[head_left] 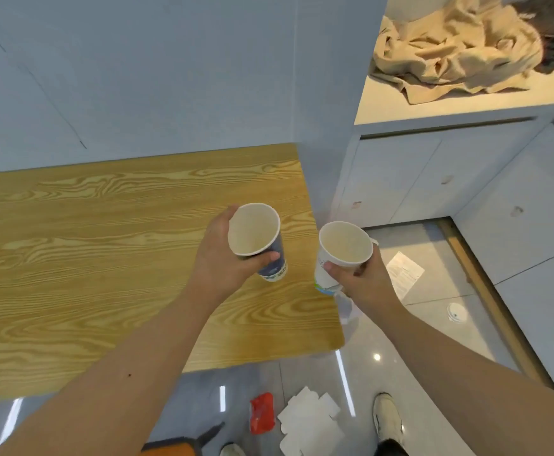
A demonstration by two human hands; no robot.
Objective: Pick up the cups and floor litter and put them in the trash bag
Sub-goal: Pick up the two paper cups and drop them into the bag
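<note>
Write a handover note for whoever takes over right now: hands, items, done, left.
Left hand: holds the blue-printed cup above the wooden table.
Right hand: holds the white cup just past the table edge.
Both cups look empty.
Floor litter not yet picked up: red wrapper, flattened white carton, paper sheet, small white round piece.
Trash bag not in view.
Left: bag both cups, then the litter.

Looks like an office break area or pantry — wood-grain laminate table (104, 245) against a plain pale-blue wall (170, 70), matching pale-blue cabinets (433, 179) under a cream countertop (466, 100) with a crumpled beige cloth (450, 51) on it. Glossy grey tile floor (433, 324) reflects strip ceiling lights — institutional finish, not homely.
</note>
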